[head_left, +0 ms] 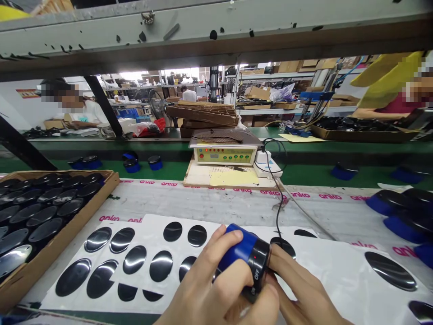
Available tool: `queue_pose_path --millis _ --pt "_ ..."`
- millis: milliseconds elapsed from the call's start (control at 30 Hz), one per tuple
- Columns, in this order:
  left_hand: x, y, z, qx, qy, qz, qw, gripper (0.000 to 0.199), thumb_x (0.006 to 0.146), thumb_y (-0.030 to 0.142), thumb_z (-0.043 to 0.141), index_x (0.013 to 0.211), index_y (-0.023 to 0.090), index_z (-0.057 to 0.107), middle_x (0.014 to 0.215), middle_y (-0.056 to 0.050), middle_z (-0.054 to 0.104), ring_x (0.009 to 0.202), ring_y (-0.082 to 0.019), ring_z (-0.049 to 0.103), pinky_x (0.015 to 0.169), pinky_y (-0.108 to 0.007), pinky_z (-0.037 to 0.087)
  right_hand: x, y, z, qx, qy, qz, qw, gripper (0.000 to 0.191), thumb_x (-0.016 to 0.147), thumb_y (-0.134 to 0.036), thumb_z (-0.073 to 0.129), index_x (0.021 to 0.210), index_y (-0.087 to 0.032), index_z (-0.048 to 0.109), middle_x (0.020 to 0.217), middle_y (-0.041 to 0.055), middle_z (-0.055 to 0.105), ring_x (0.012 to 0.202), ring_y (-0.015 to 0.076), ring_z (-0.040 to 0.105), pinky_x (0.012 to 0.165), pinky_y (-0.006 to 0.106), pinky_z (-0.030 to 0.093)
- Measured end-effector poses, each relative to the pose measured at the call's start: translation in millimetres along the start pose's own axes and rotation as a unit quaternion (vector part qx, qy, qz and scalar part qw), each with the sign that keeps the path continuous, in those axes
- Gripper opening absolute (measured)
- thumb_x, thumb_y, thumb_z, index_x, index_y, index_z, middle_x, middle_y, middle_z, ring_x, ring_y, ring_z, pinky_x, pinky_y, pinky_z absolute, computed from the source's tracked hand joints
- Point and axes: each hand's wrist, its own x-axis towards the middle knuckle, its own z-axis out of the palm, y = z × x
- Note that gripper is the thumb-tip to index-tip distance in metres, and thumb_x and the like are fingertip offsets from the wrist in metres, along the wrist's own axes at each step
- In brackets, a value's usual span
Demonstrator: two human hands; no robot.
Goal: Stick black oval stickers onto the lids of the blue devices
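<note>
A short round device [241, 247] with a blue body and a glossy black end is tilted in front of me. Its black band carries white ON and OFF lettering and a small red dot. My left hand [216, 280] is wrapped around the blue body. The fingers of my right hand [297, 280] press against the black end, and that end face is hidden from me. Beneath both hands lie white sheets [111, 289] bearing glossy black oval stickers [161, 266]. A black cable [278, 212] runs down behind my right hand, its lower end hidden.
At left, a cardboard tray [108, 183] holds rows of black-topped devices. More blue-and-black devices [404, 219] are grouped at right, others on the green strip [176, 169] behind. A control box [225, 155] and white power strip [267, 164] stand ahead, under an overhead beam [203, 34]. People sit beyond.
</note>
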Motion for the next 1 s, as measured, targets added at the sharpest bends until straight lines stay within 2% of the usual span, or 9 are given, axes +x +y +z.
queue_pose_path --millis 167,267,433,567,667,733,800,900,1000 --pt "1 -11 12.2 0.038 0.096 0.069 0.992 0.024 0.087 0.004 0.049 0.081 0.019 0.067 0.089 -0.003 0.047 0.105 -0.02 0.058 0.102 -0.047 0.046 -4 4 0 -0.034 -0.005 -0.004 0.999 0.027 0.093 -0.012 0.042 0.115 -0.024 0.052 0.084 0.003 0.058 0.073 0.0146 0.062 0.063 0.021 0.052" --pt "1 -19 12.0 0.062 0.055 0.115 0.99 0.019 0.084 0.002 0.052 0.086 0.016 0.065 0.094 -0.003 0.041 0.108 -0.022 0.054 0.105 -0.049 0.045 -5 5 -1 -0.037 -0.02 0.001 0.999 0.025 0.095 -0.014 0.041 0.116 -0.025 0.05 0.083 0.003 0.056 0.076 0.015 0.062 0.063 0.021 0.052" --pt "1 -28 6.9 0.056 0.017 0.12 0.991 0.018 0.081 0.008 0.063 0.094 0.019 0.063 0.095 -0.003 0.038 0.112 -0.025 0.053 0.103 -0.045 0.048 -5 8 -5 -0.055 -0.014 -0.005 0.998 0.021 0.097 -0.016 0.039 0.114 -0.022 0.049 0.082 0.0027 0.056 0.07 0.0136 0.059 0.059 0.021 0.048" --pt "8 -43 8.8 0.095 -0.097 0.126 0.983 0.041 0.088 0.026 0.054 0.127 0.017 0.047 0.113 -0.012 0.047 0.103 -0.021 0.061 0.078 -0.027 0.06 -2 4 -11 -0.15 -0.058 -0.052 0.986 0.017 0.098 -0.018 0.037 0.099 -0.017 0.054 0.074 0.0031 0.058 0.062 0.0145 0.056 0.049 0.025 0.04" --pt "19 -74 12.0 0.128 -0.155 0.148 0.968 0.05 0.088 0.031 0.05 0.133 0.012 0.039 0.115 -0.015 0.059 0.099 -0.022 0.065 0.079 -0.028 0.058 4 10 -27 -0.251 -0.085 -0.077 0.961 0.027 0.099 -0.019 0.033 0.089 -0.016 0.059 0.066 0.0024 0.058 0.057 0.0147 0.053 0.045 0.027 0.034" --pt "27 -105 15.9 0.146 -0.112 0.081 0.98 0.047 0.087 0.036 0.05 0.13 0.017 0.042 0.114 -0.012 0.063 0.098 -0.025 0.066 0.081 -0.033 0.057 12 31 -52 -0.296 -0.056 0.017 0.953 0.034 0.099 -0.026 0.031 0.085 -0.018 0.06 0.063 0.0015 0.057 0.057 0.0136 0.054 0.049 0.026 0.037" --pt "34 -141 23.7 0.167 -0.104 -0.049 0.979 0.047 0.085 0.046 0.051 0.126 0.024 0.044 0.119 -0.009 0.061 0.098 -0.029 0.066 0.077 -0.039 0.058 24 68 -90 -0.339 0.007 0.163 0.927 0.035 0.1 -0.03 0.031 0.086 -0.017 0.061 0.068 0.0021 0.058 0.061 0.0131 0.056 0.059 0.026 0.044" --pt "35 -190 44.4 0.124 -0.156 -0.15 0.969 0.048 0.083 0.051 0.05 0.123 0.026 0.046 0.124 -0.006 0.058 0.105 -0.033 0.063 0.083 -0.046 0.054 44 140 -154 -0.395 0.098 0.35 0.844 0.026 0.096 -0.036 0.047 0.102 -0.014 0.059 0.092 0.0037 0.062 0.077 0.0151 0.061 0.07 0.033 0.051" --pt "27 -219 66.5 0.084 -0.195 -0.169 0.962 0.053 0.083 0.049 0.049 0.127 0.02 0.044 0.131 -0.013 0.054 0.117 -0.035 0.055 0.093 -0.05 0.049 60 202 -197 -0.405 0.135 0.474 0.77 0.032 0.092 -0.035 0.056 0.116 -0.016 0.056 0.113 0.0074 0.059 0.093 0.0196 0.061 0.079 0.04 0.052"
